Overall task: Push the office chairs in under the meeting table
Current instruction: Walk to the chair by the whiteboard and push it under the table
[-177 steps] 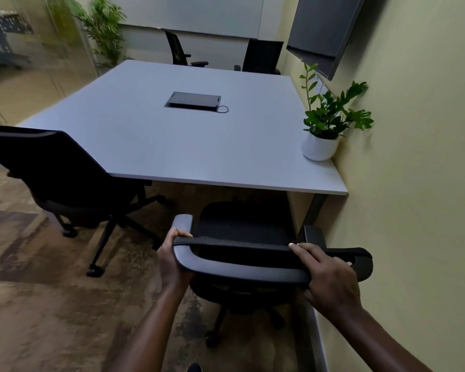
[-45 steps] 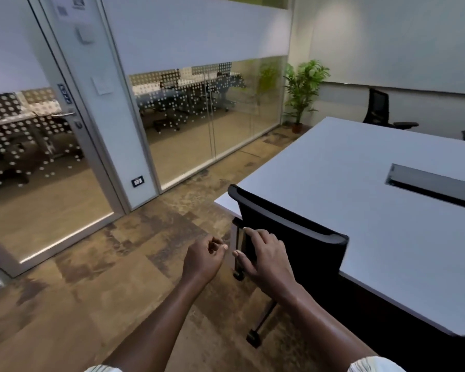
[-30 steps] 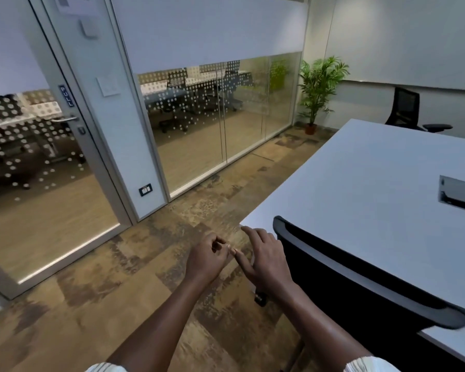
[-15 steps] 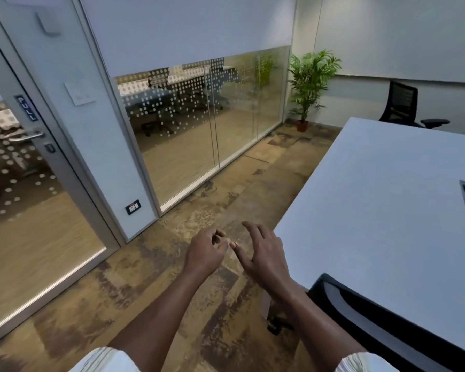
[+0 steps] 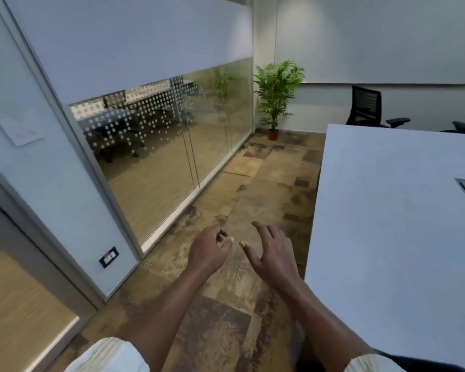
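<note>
Empty hands beside the long white meeting desk (image 5: 395, 224)

The desk fills the right side; a black mesh-backed office chair (image 5: 367, 107) stands at its far end, a potted green palm (image 5: 277, 89) left of that. Beside the desk's near left edge, the left hand (image 5: 208, 251) curls loosely, right hand (image 5: 274, 253) fingers (image 5: 263, 232) spread, both grasping nothing.

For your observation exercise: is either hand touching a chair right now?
No. Both the left hand and right hand hover empty over the floor.
</note>
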`<state>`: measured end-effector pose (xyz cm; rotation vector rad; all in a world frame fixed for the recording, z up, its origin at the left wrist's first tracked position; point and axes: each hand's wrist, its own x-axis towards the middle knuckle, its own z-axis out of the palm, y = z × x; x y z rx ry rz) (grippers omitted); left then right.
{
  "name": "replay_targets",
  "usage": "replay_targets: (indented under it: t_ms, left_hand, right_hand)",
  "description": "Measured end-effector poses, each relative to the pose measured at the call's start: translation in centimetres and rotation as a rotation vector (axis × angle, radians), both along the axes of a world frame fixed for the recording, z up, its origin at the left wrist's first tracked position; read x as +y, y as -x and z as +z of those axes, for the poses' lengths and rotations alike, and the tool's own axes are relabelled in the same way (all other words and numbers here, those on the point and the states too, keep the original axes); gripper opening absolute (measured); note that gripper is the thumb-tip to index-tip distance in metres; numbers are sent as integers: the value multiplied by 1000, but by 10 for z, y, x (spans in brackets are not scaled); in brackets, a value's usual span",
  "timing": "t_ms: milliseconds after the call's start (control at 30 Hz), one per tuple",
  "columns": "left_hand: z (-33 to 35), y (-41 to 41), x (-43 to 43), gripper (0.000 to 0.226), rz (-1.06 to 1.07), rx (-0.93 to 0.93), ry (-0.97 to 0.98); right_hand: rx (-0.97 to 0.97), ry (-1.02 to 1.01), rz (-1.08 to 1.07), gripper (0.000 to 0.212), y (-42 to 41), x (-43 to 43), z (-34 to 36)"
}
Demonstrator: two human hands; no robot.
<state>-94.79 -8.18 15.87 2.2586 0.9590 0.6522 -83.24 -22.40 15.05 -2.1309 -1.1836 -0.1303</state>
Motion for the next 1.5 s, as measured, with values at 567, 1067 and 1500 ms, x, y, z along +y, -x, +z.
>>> replay_targets:
  t_ms: [567, 1067, 1500]
  left_hand:
    - [-9, -129, 163, 19, -224, 20, -40]
    - [-6, -406, 271, 15, -354, 6, -12]
    - [-18, -607, 389, 15, -400, 29, 6]
  right_hand:
    - [12, 31, -237, 63, -98, 145, -2]
    - [9, 81, -351, 65, -356, 251, -9]
    - [27, 121, -420, 68, -544, 363, -23]
